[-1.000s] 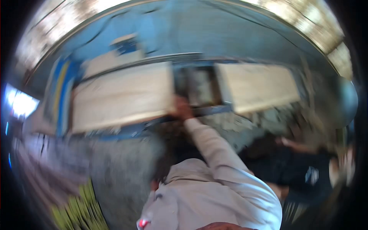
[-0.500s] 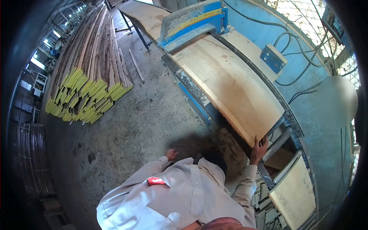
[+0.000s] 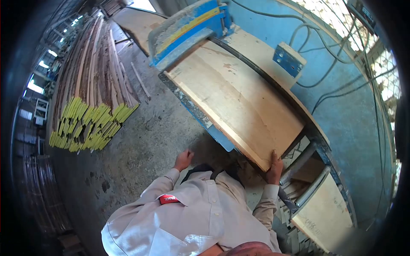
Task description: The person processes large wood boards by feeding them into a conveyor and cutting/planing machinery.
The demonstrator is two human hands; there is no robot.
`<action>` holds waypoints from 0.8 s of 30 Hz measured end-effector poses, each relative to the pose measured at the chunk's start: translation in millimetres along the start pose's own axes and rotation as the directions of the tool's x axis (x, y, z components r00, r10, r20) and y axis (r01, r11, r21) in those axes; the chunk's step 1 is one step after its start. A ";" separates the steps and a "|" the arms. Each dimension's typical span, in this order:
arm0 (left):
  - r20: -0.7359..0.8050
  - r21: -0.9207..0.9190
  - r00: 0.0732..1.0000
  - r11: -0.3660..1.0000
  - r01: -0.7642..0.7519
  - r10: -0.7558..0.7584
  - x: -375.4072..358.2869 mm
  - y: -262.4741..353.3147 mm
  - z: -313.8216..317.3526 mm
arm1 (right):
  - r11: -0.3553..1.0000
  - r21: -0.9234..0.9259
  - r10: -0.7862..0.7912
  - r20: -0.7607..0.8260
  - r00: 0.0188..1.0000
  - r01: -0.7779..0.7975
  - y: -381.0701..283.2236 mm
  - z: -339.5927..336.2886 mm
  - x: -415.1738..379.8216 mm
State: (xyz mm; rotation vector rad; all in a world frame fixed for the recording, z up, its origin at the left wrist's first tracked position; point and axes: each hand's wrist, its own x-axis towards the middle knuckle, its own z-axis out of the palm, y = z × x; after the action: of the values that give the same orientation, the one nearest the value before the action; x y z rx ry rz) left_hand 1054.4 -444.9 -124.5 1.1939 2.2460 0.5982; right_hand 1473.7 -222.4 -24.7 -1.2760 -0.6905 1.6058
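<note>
A wide wooden board (image 3: 239, 94) lies lengthwise on the machine bed, its far end at a blue guard with a yellow stripe (image 3: 188, 32). At the board's near corner, my right hand (image 3: 274, 170) grips the end, fingers along its edge; the thumb is hard to make out. My left hand (image 3: 183, 160) hangs beside my body over the floor, its fingers curled and nothing visible in them. Just past the board's near end is a metal roller (image 3: 298, 164) in the machine frame.
Long planks with yellow-painted ends (image 3: 85, 123) are stacked on the floor at left. A lone strip (image 3: 140, 81) lies beside them. Nearer me is another pale board with writing (image 3: 326, 213). A blue control box (image 3: 288, 59) and loose cables are along the wall side.
The view has shifted. My right hand has moved round to the board's near corner, and the gap between the board's end and the roller looks wider. My left hand is raised slightly.
</note>
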 end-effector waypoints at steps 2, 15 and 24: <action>-0.048 -0.060 0.998 0.997 -0.039 0.037 9.3 106.5 -49.4 | 0.998 -0.059 -0.032 -0.007 0.999 0.031 -0.1 -0.6 -3.6; -0.231 0.203 0.646 0.685 -0.699 0.727 190.2 224.6 -100.4 | 1.000 -0.004 0.010 -0.273 0.962 -0.011 -1.4 27.6 -4.3; -0.200 0.323 0.642 0.669 -0.670 0.740 216.0 200.6 -101.5 | 0.945 -0.286 0.021 -0.428 0.903 -0.158 -32.6 50.9 -29.9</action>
State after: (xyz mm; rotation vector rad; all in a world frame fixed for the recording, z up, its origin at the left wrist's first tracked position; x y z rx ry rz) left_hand 1011.8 -172.8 21.4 2.2946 2.0510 0.8988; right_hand 1436.5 -230.4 31.0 -1.8463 -0.6335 1.2546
